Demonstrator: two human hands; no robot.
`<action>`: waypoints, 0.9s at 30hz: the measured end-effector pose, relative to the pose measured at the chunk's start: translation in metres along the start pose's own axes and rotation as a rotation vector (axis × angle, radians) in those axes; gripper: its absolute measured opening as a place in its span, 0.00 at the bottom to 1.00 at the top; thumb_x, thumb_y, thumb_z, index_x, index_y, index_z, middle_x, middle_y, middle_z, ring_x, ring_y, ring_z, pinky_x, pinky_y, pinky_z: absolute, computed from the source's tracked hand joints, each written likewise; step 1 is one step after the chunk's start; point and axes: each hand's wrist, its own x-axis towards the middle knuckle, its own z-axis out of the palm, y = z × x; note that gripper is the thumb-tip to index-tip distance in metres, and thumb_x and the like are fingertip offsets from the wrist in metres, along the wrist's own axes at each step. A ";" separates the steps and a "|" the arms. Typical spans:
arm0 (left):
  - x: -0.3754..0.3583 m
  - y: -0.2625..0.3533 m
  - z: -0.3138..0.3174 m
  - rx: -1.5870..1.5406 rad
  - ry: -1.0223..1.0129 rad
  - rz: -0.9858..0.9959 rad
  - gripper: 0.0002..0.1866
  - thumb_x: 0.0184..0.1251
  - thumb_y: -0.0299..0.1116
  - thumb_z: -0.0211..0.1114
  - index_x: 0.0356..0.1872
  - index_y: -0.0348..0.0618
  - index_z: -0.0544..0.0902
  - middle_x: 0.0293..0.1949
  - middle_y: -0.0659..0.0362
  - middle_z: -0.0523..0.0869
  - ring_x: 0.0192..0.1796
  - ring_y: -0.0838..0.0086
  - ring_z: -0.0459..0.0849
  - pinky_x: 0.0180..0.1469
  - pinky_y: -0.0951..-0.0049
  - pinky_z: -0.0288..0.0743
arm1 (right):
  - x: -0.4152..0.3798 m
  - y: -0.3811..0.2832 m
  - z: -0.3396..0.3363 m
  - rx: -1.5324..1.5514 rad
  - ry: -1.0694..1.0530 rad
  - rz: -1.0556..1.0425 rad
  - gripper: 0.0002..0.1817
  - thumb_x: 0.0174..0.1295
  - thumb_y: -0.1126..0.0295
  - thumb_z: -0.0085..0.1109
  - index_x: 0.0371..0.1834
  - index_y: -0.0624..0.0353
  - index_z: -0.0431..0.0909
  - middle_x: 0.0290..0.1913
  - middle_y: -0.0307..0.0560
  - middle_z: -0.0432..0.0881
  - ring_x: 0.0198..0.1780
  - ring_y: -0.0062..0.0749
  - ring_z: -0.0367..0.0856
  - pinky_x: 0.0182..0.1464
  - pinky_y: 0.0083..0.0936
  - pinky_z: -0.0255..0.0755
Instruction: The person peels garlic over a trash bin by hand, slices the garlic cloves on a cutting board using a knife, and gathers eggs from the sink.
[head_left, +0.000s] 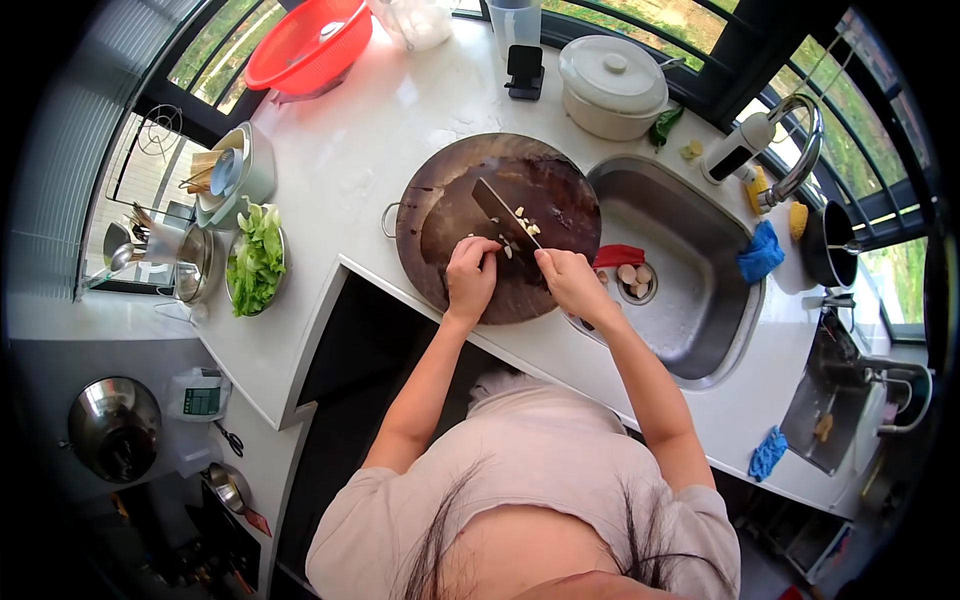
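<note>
My right hand [572, 287] grips the handle of a kitchen cleaver [492, 204], its dark blade pointing up and left across a round wooden cutting board [440, 190]. Small pale pieces that look like chopped garlic [529, 225] lie along the blade's right side. A few more bits rest on the board to its left, close to my left hand [472, 278]. The fingers of that hand are curled together at the board's surface, and anything between them is hidden.
A steel sink [700, 335] adjoins the board's right side, under a faucet [805, 140]. Behind stand a lidded white pot [613, 85], a phone stand [525, 72] and a red basket [308, 50]. Left is a bowl of lettuce [256, 260]. The counter edge [385, 284] runs in front.
</note>
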 end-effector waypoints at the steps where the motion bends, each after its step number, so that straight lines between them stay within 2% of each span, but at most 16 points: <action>1: -0.001 0.003 -0.001 0.009 0.022 -0.008 0.05 0.59 0.19 0.66 0.35 0.39 0.85 0.37 0.52 0.86 0.42 0.59 0.86 0.47 0.66 0.78 | -0.007 -0.016 -0.011 0.115 -0.051 0.143 0.25 0.78 0.59 0.39 0.28 0.66 0.75 0.21 0.57 0.79 0.20 0.48 0.82 0.25 0.41 0.76; 4: -0.003 0.022 -0.005 -0.009 0.041 -0.023 0.06 0.60 0.20 0.66 0.37 0.39 0.84 0.38 0.53 0.84 0.46 0.57 0.82 0.50 0.62 0.76 | -0.009 -0.011 -0.013 0.207 -0.026 0.190 0.25 0.78 0.58 0.39 0.27 0.66 0.73 0.18 0.52 0.76 0.14 0.39 0.78 0.19 0.36 0.71; 5: -0.002 0.021 -0.004 -0.004 0.057 0.006 0.06 0.60 0.22 0.67 0.38 0.39 0.84 0.39 0.53 0.84 0.47 0.57 0.81 0.50 0.62 0.75 | -0.011 -0.009 -0.013 0.189 -0.014 0.134 0.25 0.78 0.58 0.39 0.26 0.66 0.72 0.17 0.51 0.75 0.13 0.37 0.74 0.18 0.36 0.69; 8: 0.009 0.022 0.000 0.032 0.100 -0.069 0.05 0.61 0.23 0.67 0.38 0.39 0.84 0.38 0.54 0.84 0.45 0.58 0.80 0.49 0.62 0.74 | -0.013 0.010 -0.006 0.076 0.015 0.001 0.24 0.77 0.58 0.43 0.28 0.67 0.71 0.17 0.45 0.71 0.16 0.27 0.70 0.21 0.31 0.67; 11: 0.017 0.014 0.008 0.076 0.110 -0.058 0.04 0.60 0.26 0.68 0.35 0.41 0.84 0.37 0.55 0.83 0.44 0.59 0.80 0.48 0.62 0.72 | -0.023 0.005 -0.006 0.090 0.000 0.015 0.23 0.77 0.58 0.44 0.30 0.68 0.72 0.19 0.48 0.74 0.20 0.30 0.71 0.26 0.33 0.68; 14: 0.017 0.003 0.012 0.171 0.085 -0.046 0.03 0.59 0.25 0.68 0.34 0.42 0.84 0.37 0.56 0.83 0.43 0.59 0.80 0.48 0.62 0.71 | -0.029 -0.001 -0.013 0.078 0.007 0.028 0.22 0.76 0.59 0.45 0.32 0.68 0.73 0.22 0.52 0.77 0.23 0.38 0.73 0.30 0.34 0.70; 17: 0.014 -0.008 0.002 0.201 0.068 -0.078 0.05 0.59 0.22 0.66 0.35 0.40 0.84 0.38 0.55 0.83 0.43 0.60 0.81 0.47 0.63 0.74 | -0.033 -0.001 -0.020 -0.011 0.044 -0.097 0.16 0.73 0.61 0.49 0.36 0.64 0.77 0.25 0.56 0.80 0.28 0.52 0.81 0.34 0.41 0.73; 20: 0.021 0.007 -0.027 0.056 0.194 -0.200 0.09 0.62 0.18 0.59 0.42 0.37 0.83 0.41 0.52 0.84 0.45 0.59 0.82 0.48 0.64 0.77 | -0.040 0.006 -0.027 -0.323 0.208 -0.333 0.14 0.69 0.59 0.55 0.43 0.58 0.80 0.33 0.51 0.85 0.32 0.48 0.83 0.35 0.39 0.75; 22: 0.023 0.013 -0.048 0.072 0.236 -0.107 0.10 0.64 0.17 0.58 0.43 0.36 0.83 0.42 0.51 0.85 0.46 0.60 0.84 0.48 0.66 0.78 | -0.044 -0.004 -0.037 -0.460 0.135 -0.295 0.15 0.65 0.58 0.60 0.45 0.57 0.78 0.35 0.49 0.85 0.33 0.46 0.84 0.35 0.39 0.75; 23: 0.020 0.020 -0.058 0.041 0.196 -0.123 0.11 0.66 0.18 0.57 0.46 0.35 0.83 0.46 0.50 0.86 0.51 0.59 0.84 0.53 0.66 0.78 | -0.046 -0.008 -0.040 -0.527 0.096 -0.276 0.16 0.63 0.57 0.62 0.46 0.57 0.78 0.36 0.48 0.85 0.33 0.45 0.84 0.35 0.38 0.75; 26: 0.018 0.036 -0.068 -0.148 -0.153 0.077 0.14 0.68 0.19 0.57 0.52 0.34 0.83 0.52 0.49 0.86 0.58 0.60 0.84 0.60 0.68 0.75 | -0.040 0.004 -0.033 -0.538 0.094 -0.333 0.18 0.59 0.57 0.67 0.42 0.58 0.76 0.34 0.47 0.85 0.34 0.43 0.85 0.34 0.36 0.75; 27: 0.016 0.047 -0.069 -0.197 -0.333 0.081 0.16 0.68 0.21 0.57 0.55 0.34 0.82 0.55 0.48 0.85 0.61 0.59 0.81 0.63 0.66 0.73 | -0.039 0.003 -0.031 -0.542 0.090 -0.334 0.18 0.58 0.57 0.68 0.40 0.58 0.75 0.33 0.47 0.84 0.33 0.43 0.85 0.34 0.36 0.75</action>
